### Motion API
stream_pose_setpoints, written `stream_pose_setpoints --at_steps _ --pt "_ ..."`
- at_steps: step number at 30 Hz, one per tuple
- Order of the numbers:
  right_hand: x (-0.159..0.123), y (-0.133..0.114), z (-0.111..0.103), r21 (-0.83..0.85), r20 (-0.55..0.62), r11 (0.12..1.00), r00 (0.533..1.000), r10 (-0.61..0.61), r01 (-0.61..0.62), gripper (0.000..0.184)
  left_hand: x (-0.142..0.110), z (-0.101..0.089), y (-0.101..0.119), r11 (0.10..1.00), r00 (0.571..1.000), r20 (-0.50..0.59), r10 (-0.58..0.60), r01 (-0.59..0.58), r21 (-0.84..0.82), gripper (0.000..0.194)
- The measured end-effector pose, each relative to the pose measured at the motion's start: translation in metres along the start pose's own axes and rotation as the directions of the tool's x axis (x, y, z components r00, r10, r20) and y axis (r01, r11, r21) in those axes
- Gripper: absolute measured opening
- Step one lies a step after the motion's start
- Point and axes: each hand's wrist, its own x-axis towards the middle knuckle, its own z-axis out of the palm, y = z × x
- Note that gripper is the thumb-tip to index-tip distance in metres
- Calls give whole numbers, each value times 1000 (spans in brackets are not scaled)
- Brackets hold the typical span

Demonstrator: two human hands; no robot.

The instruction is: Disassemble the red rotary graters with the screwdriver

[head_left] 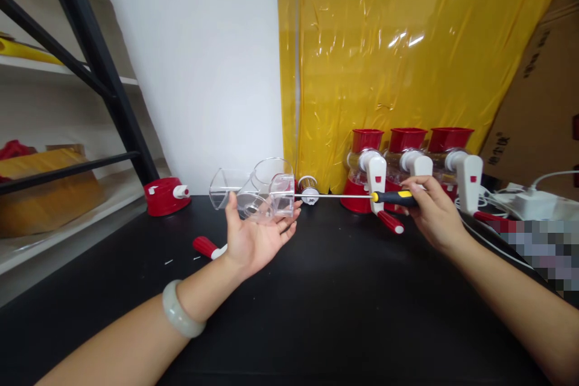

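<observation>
My left hand (256, 235) lies palm up over the black table (316, 301), fingers spread, with a clear plastic housing (257, 192) resting against its fingertips. My right hand (429, 208) is closed round the black and yellow handle of a screwdriver (357, 196). The long metal shaft points left, level, towards the clear housing. A metal drum piece with a white end (309, 189) stands just behind the shaft's tip.
Three red and clear hand-crank grinders (407, 172) stand in a row before a yellow plastic sheet (398, 54). A red base (163, 196) and a red-gripped crank handle (208, 248) lie at left. White cables and an adapter (520, 199) sit right, cardboard boxes behind.
</observation>
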Motion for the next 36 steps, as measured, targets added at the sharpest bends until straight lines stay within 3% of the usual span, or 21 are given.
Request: stream_pose_setpoints --at_steps 4,8,10,13,15,17,20,23,27,29,32,36 --pt "-2 -5 4 207 39 978 999 18 -26 24 0 -1 0 1000 1000 16 -2 1 8 73" --pt "-2 -5 3 258 84 966 996 2 -24 23 -1 -1 -1 1000 1000 5 -6 6 5 71" --pt "0 -2 1 232 43 973 999 -26 15 21 -1 -1 -1 1000 1000 3 -6 6 4 71" --pt "1 3 -3 53 9 995 996 -83 83 36 0 -1 0 1000 1000 19 -7 7 4 72" --pt "2 4 -4 -92 12 993 997 -74 75 37 0 -2 0 1000 1000 24 -6 6 4 73" --pt "1 3 -3 -127 -14 991 999 -43 41 32 1 -3 0 1000 1000 27 -6 6 4 73" --pt "0 -1 0 42 -42 999 999 -19 21 27 1 -3 0 1000 1000 29 -7 7 4 74" --pt "-1 -6 3 221 16 975 1000 -8 5 28 0 -2 0 1000 1000 14 -7 7 3 73" --pt "0 -6 3 289 57 957 998 22 -38 25 -1 0 0 1000 1000 -5 -14 14 5 71" --pt "1 -3 3 268 25 963 999 20 -26 24 -1 0 0 1000 1000 4 -11 11 5 72" --pt "2 2 1 180 23 984 1000 -1 -3 37 0 1 0 1000 1000 1 -6 6 4 71" --pt "1 2 -2 -89 65 995 997 -37 43 39 0 1 0 1000 1000 -4 0 0 -1 72"
